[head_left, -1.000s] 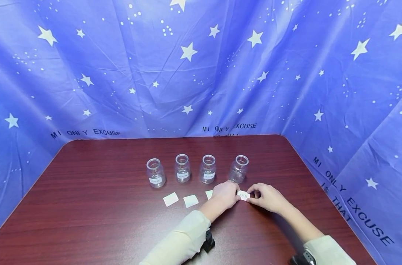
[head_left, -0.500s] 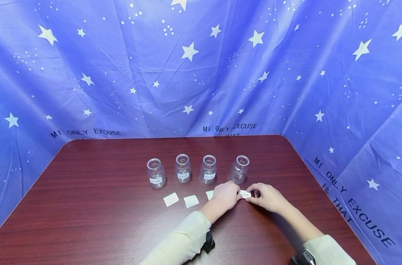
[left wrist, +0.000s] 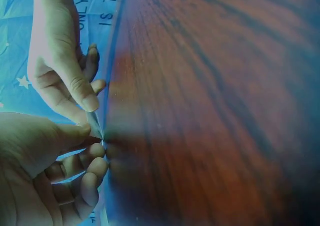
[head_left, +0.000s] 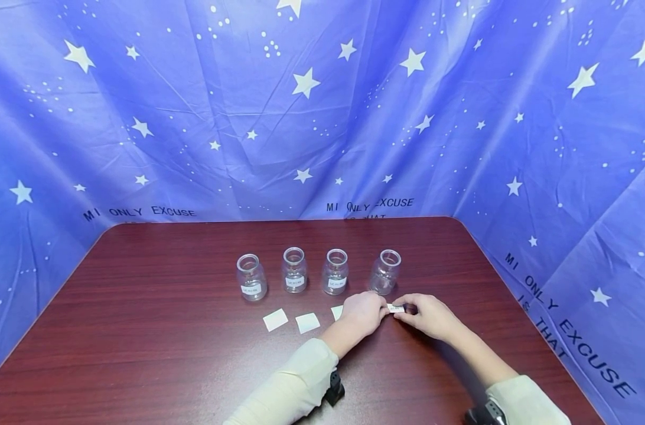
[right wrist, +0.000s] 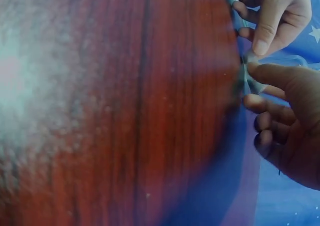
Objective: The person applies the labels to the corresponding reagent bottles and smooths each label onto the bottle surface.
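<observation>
Both hands pinch a small white printed label [head_left: 396, 308] just in front of the rightmost glass jar [head_left: 386, 273]. My left hand [head_left: 361, 311] holds its left end and my right hand [head_left: 429, 314] its right end. Thumb and fingers of each hand meet at the label, seen nearly edge-on in the left wrist view [left wrist: 94, 122]. Three more open glass jars stand to the left, each bearing a white label: the far-left jar [head_left: 251, 276], the second jar [head_left: 294, 268] and the third jar [head_left: 335, 270]. No label shows on the rightmost jar, whose base is partly behind my left hand.
Pale paper pieces lie before the jars: a left piece [head_left: 275, 319], a middle piece [head_left: 308, 323] and a third piece [head_left: 336, 312] partly hidden by my left hand. The dark red wooden table [head_left: 158, 330] meets a blue starry curtain [head_left: 259, 147] behind and on the right.
The label has tilted, so less of its printed face shows, and it has shifted slightly right and up. Both hands keep their hold almost in place; the jars and paper pieces stay put.
</observation>
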Action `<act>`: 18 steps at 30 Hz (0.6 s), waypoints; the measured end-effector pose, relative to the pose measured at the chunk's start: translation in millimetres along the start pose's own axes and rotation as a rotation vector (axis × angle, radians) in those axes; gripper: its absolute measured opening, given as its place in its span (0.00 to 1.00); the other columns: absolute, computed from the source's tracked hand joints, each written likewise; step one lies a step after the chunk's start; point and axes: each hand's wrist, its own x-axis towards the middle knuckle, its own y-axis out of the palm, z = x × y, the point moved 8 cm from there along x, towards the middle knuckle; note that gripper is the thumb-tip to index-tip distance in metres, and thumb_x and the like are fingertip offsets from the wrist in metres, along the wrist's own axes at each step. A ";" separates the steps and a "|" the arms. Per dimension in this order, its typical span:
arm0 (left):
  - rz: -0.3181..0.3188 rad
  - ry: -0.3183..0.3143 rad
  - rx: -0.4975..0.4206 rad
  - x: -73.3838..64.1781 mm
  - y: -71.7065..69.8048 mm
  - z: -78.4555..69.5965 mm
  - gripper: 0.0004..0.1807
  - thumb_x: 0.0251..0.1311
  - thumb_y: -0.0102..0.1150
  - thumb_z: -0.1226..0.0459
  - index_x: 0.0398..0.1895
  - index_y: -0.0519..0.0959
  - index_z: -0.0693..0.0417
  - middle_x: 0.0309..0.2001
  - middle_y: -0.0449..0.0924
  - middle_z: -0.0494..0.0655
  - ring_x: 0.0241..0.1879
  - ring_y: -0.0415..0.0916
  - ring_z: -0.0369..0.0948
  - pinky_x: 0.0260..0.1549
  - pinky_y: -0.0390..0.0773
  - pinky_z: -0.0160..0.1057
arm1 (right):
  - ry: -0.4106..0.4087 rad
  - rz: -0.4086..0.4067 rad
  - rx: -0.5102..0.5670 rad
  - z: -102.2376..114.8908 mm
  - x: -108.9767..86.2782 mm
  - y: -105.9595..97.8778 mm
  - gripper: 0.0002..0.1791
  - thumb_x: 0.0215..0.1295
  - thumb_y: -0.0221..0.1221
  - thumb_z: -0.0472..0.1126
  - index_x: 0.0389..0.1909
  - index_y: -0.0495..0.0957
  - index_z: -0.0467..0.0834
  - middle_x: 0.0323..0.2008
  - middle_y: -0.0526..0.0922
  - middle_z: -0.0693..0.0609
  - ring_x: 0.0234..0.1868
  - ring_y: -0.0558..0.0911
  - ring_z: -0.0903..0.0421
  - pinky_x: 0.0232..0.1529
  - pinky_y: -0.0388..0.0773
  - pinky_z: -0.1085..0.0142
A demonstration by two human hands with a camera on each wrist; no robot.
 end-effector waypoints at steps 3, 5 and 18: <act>-0.004 -0.002 -0.020 0.1 0.6 1.3 0.08 0.60 0.56 0.51 0.31 0.84 0.36 0.34 0.84 0.35 0.37 0.81 0.33 0.28 0.76 0.35 | -0.049 -0.063 -0.029 5.3 -0.6 -3.7 0.03 0.54 0.65 0.43 0.29 0.81 0.52 0.20 0.72 0.66 0.22 0.67 0.73 0.25 0.66 0.73; -0.008 -0.006 -0.038 0.0 0.4 2.8 0.08 0.60 0.55 0.52 0.32 0.84 0.36 0.35 0.84 0.34 0.38 0.80 0.33 0.29 0.77 0.36 | -0.087 -0.113 -0.054 9.5 -0.8 -7.0 0.03 0.53 0.66 0.42 0.27 0.81 0.53 0.21 0.74 0.67 0.23 0.69 0.73 0.26 0.68 0.72; -0.045 -0.089 -0.299 -4.7 -11.8 31.1 0.12 0.58 0.56 0.47 0.27 0.83 0.40 0.26 0.81 0.32 0.26 0.76 0.31 0.23 0.71 0.32 | -0.244 -0.327 -0.082 25.5 0.2 -23.8 0.07 0.49 0.68 0.38 0.26 0.81 0.53 0.21 0.76 0.67 0.24 0.71 0.72 0.26 0.70 0.73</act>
